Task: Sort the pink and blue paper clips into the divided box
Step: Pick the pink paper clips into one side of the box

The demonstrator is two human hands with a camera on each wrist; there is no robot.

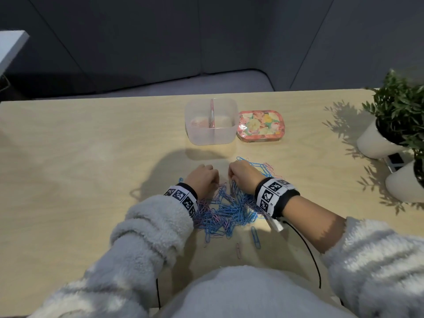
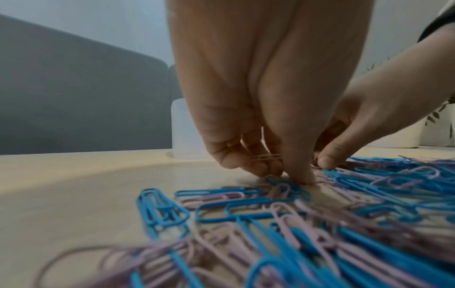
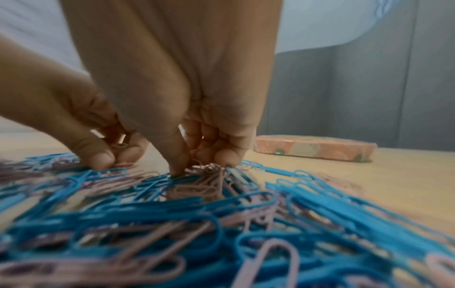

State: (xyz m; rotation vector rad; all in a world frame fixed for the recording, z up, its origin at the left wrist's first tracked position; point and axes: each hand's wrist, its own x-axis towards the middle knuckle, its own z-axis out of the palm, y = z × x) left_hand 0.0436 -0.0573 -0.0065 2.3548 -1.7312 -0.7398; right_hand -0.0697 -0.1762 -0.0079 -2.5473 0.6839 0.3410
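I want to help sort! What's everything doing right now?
Clear plastic divided box: open, upright.
Flowery pink tin: lid shut.
Pile of pink and blue paper clips: mixed, on the table.
Left hand: pinching pink clips.
Right hand: pinching pink clips.

a pale wooden table filled the near part of the scene, lit from the near side so that soft shadows fell across it. beyond its far edge stood dark grey wall panels and what looked like a grey cushioned seat. two leafy potted plants in white pots stood at the right edge, casting leaf shadows leftward. a white surface showed far left.
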